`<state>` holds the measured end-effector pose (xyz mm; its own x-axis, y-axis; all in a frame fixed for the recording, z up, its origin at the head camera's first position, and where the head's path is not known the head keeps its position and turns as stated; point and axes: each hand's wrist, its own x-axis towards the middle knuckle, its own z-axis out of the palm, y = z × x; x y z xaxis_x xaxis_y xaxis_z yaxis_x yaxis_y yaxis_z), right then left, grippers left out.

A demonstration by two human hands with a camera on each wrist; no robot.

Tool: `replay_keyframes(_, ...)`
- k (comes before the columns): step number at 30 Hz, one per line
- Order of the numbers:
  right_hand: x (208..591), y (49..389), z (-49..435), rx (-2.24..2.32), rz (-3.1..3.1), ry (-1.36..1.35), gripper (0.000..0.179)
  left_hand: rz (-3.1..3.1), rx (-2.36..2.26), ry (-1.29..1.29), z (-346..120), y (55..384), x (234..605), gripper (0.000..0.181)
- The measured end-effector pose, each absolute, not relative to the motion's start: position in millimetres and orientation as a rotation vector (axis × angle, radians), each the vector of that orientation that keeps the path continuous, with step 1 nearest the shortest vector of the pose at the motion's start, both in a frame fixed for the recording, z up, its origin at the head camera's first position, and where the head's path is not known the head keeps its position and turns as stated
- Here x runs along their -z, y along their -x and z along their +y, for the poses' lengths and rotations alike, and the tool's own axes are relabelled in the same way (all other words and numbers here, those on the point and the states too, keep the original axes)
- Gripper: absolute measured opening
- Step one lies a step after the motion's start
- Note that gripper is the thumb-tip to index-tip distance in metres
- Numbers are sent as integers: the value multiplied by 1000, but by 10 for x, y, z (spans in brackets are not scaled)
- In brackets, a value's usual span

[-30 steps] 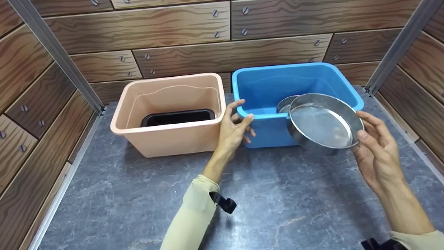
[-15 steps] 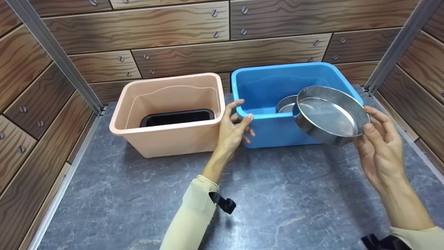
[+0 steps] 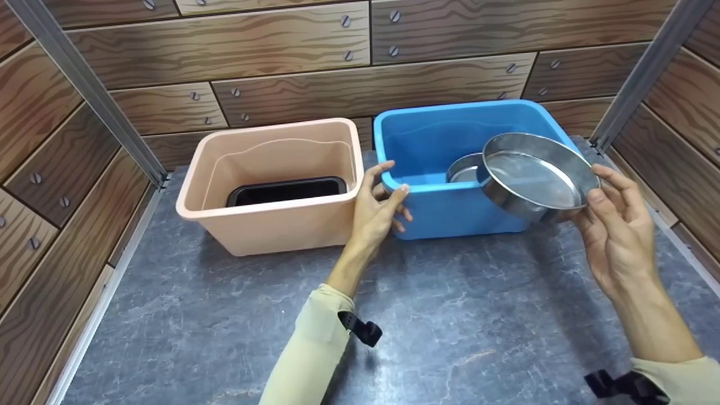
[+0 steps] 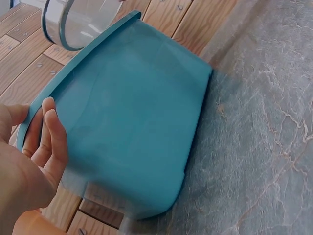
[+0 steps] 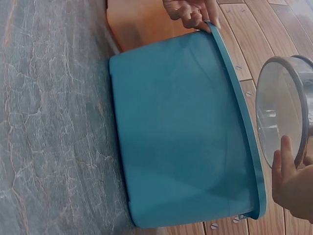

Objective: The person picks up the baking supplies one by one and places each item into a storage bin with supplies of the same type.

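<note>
My right hand (image 3: 621, 230) pinches the rim of a round metal sieve (image 3: 537, 174) between thumb and fingers. The sieve is tilted, mesh visible inside, and held above the front right of the blue bin (image 3: 450, 211). Some right fingers reach under the sieve, as the right wrist view shows. With my left hand (image 3: 378, 211) I grip the front left corner of the blue bin's rim, thumb on one side and fingers on the other. A second, smaller-looking round metal sieve (image 3: 464, 167) lies inside the blue bin, partly hidden by the held one.
Left of the blue bin stands a peach bin (image 3: 281, 228), close against my left hand. It contains a black tray-like item (image 3: 289, 190). Both bins rest on a grey marbled tabletop (image 3: 225, 326). Wood-patterned walls (image 3: 292, 39) enclose the back and sides.
My right hand has moved the sieve slightly up and to the right, farther over the blue bin, uncovering more of its front wall. My left hand has kept its grip on the rim.
</note>
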<state>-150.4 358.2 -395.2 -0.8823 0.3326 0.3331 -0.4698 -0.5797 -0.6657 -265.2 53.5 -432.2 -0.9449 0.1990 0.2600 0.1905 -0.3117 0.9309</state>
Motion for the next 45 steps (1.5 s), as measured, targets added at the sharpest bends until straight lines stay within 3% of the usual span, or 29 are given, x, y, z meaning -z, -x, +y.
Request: replay_keyframes(45,3815,1767,3366,-2272,-1206,79,40,1821,-2488,-537,526,2658,4314,56)
